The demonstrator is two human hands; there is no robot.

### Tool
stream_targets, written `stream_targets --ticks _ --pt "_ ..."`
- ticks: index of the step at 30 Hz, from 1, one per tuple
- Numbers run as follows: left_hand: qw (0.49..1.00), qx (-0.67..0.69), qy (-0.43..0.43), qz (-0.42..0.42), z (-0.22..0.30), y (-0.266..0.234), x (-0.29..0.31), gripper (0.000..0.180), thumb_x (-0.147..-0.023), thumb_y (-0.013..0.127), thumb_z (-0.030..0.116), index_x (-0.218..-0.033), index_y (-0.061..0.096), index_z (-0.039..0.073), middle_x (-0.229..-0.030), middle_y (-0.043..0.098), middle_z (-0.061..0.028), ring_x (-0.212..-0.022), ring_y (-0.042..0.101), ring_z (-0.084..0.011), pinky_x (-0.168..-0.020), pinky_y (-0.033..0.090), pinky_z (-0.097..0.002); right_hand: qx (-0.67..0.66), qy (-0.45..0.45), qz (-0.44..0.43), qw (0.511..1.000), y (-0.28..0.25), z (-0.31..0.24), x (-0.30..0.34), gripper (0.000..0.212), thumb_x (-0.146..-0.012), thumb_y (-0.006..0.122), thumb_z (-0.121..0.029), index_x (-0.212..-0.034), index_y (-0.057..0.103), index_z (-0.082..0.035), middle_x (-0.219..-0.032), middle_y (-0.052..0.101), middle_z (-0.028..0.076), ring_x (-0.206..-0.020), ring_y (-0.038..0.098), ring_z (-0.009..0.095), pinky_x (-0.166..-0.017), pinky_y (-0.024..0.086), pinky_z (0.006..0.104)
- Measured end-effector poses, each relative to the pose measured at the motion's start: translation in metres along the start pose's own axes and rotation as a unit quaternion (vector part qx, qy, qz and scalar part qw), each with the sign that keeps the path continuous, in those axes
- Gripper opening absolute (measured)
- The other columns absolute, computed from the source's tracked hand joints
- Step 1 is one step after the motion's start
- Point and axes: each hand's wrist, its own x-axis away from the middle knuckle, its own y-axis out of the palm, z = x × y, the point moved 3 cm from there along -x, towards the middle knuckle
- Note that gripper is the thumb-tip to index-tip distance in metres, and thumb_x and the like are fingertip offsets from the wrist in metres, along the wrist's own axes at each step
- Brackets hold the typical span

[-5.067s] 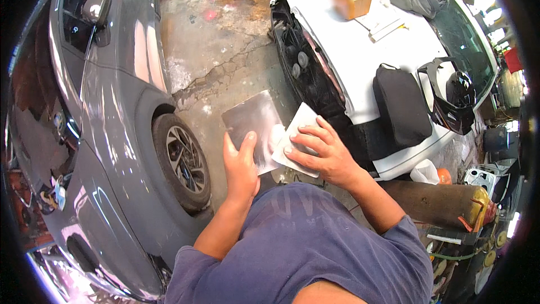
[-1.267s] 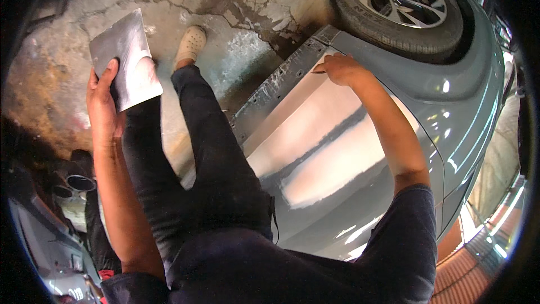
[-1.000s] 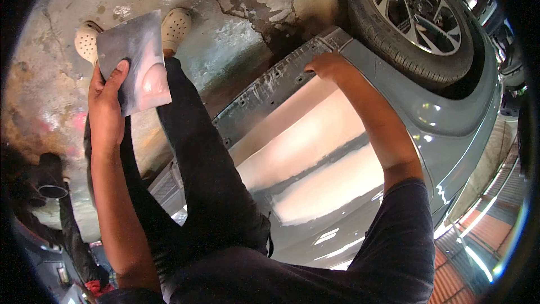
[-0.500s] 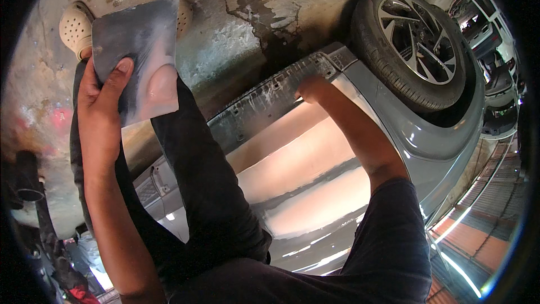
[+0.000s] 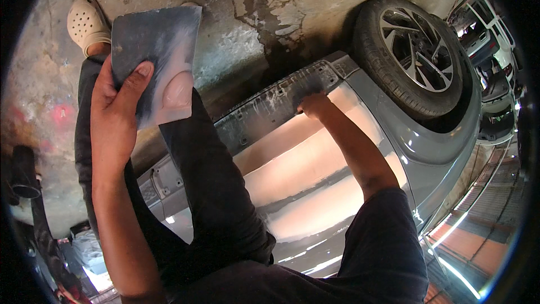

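Note:
My left hand (image 5: 117,107) grips a flat dark rectangular mixing board (image 5: 149,34), thumb on top and the other fingers mostly underneath. Pink filler putty (image 5: 179,90) sits in a mound near one corner, with a smear across the surface. At the lower part of a grey car's side panel (image 5: 332,138), my right hand (image 5: 316,104) has its fingers curled closed; what they may hold is hidden. Broad pink filler patches cover this panel, with a dark band between them. Just beyond the hand runs a scuffed black sill strip (image 5: 275,97).
A car wheel (image 5: 419,50) with a black and silver rim stands at the upper right. One foot in a tan clog (image 5: 89,25) rests on the stained, cracked concrete floor (image 5: 225,45). Another car body (image 5: 495,73) is at the far right, and a dark cylinder (image 5: 25,171) is at the left.
The view has shifted slightly. My right hand has moved a little down the picture along the panel, still curled. The board in my left hand sits slightly further right.

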Motion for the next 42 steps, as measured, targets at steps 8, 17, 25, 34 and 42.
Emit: stream_targets --ticks 8,17,25,34,42 --pt "1.000 -0.020 0.008 0.006 0.003 0.004 0.000 0.033 -0.099 0.062 0.015 -0.127 0.058 0.000 -0.107 0.065 -0.0012 -0.097 0.058 -0.0089 -0.090 0.044 -0.0237 -0.023 -0.038 0.036 0.998 0.003 0.030 0.011 0.046 -0.095 0.050 -0.009 -0.128 0.067 -0.037 -0.136 0.062 0.006 -0.126 0.058 0.029 -0.104 0.039 0.0587" --pt "1.000 -0.006 -0.009 0.005 0.012 0.008 -0.005 0.033 -0.098 0.063 0.017 -0.127 0.058 0.000 -0.106 0.066 -0.0020 -0.095 0.059 -0.0091 -0.089 0.044 -0.0237 0.039 -0.004 0.015 0.999 0.000 0.038 0.009 0.050 -0.097 0.048 -0.012 -0.134 0.060 -0.043 -0.138 0.057 0.005 -0.131 0.052 0.030 -0.107 0.035 0.0655" --pt "1.000 -0.014 -0.006 -0.008 0.010 0.008 -0.008 0.033 -0.099 0.062 0.015 -0.128 0.058 0.000 -0.108 0.066 -0.0025 -0.098 0.059 -0.0095 -0.091 0.044 -0.0238 0.020 -0.006 0.006 1.000 0.016 0.036 0.006 0.047 -0.097 0.049 -0.014 -0.134 0.059 -0.041 -0.137 0.056 0.005 -0.131 0.051 0.033 -0.106 0.034 0.0679" --pt "0.998 -0.051 -0.032 0.012 0.015 0.010 -0.007 0.035 -0.099 0.061 0.016 -0.130 0.057 0.000 -0.108 0.066 -0.0030 -0.098 0.059 -0.0098 -0.091 0.044 -0.0239 0.006 0.014 0.006 1.000 0.000 0.059 -0.006 0.051 -0.094 0.052 -0.008 -0.132 0.061 -0.040 -0.137 0.059 0.005 -0.128 0.056 0.029 -0.106 0.031 0.0736" --pt "0.999 -0.042 -0.022 0.016 0.019 0.009 -0.006 0.033 -0.099 0.062 0.016 -0.127 0.058 -0.001 -0.106 0.066 -0.0027 -0.094 0.059 -0.0093 -0.088 0.044 -0.0231 0.003 0.044 -0.016 0.999 0.005 0.057 0.017 0.049 -0.094 0.054 -0.010 -0.131 0.062 -0.040 -0.131 0.061 0.004 -0.129 0.055 0.029 -0.110 0.030 0.0673"
